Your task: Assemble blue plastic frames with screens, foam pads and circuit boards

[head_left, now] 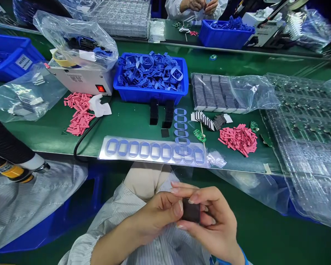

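While the left hand (151, 221) and right hand (213, 221) grip a small dark rectangular block (191, 210), their fingers (187, 190) close narrowly around it.

Open gap between hands (212, 224) and film sheet (154, 162)

Between the fingers (201, 195) sits a near-black block (191, 210), just above a pale grey pinstriped sleeve (110, 217). Ahead of the fingers, the green desk (127, 125) carries a bright blue crate (151, 96) heaped with blue plastic frames (150, 71). Further right lie pink strips (238, 139), with black-and-white striped pieces (206, 120) just left of them.
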Tool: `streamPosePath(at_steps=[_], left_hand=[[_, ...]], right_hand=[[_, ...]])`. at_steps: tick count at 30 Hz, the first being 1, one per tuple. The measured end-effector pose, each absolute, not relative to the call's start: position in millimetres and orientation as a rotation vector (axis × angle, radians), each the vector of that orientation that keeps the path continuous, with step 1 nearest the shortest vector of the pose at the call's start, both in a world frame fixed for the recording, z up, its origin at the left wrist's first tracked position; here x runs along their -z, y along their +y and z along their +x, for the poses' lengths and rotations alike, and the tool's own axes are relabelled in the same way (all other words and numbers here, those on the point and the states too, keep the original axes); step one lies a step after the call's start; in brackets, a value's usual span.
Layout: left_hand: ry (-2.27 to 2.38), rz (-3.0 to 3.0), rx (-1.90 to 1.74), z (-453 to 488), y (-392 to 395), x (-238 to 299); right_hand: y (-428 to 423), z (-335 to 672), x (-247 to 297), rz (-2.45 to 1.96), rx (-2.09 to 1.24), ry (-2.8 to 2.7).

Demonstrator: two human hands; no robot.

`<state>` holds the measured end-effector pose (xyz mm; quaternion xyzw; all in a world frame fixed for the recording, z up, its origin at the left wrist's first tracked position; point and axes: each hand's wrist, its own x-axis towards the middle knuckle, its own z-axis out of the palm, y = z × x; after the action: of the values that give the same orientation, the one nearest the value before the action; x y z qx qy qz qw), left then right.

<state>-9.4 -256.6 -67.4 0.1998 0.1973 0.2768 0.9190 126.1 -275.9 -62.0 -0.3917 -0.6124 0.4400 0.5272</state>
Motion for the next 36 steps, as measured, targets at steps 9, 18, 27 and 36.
streamPosePath(at_steps=[9,18,27,36], left_hand=[[0.558,0.278,-0.625,-9.2,-257.0,72.8],[0.757,0.53,-0.775,-8.8,-254.3,70.0],[0.712,0.59,-0.817,-8.3,-255.0,68.2],[0.699,0.599,-0.828,-9.7,-255.0,67.6]], right_hand=[[-273.5,150.0,51.6,-1.122,-0.599,-1.636],[-267.6,154.2,44.6,-1.234,-0.378,-1.82],[-269.3,155.1,47.7,-1.2,-0.418,-1.789],[-268.9,157.1,46.6,-1.18,-0.441,-1.79]])
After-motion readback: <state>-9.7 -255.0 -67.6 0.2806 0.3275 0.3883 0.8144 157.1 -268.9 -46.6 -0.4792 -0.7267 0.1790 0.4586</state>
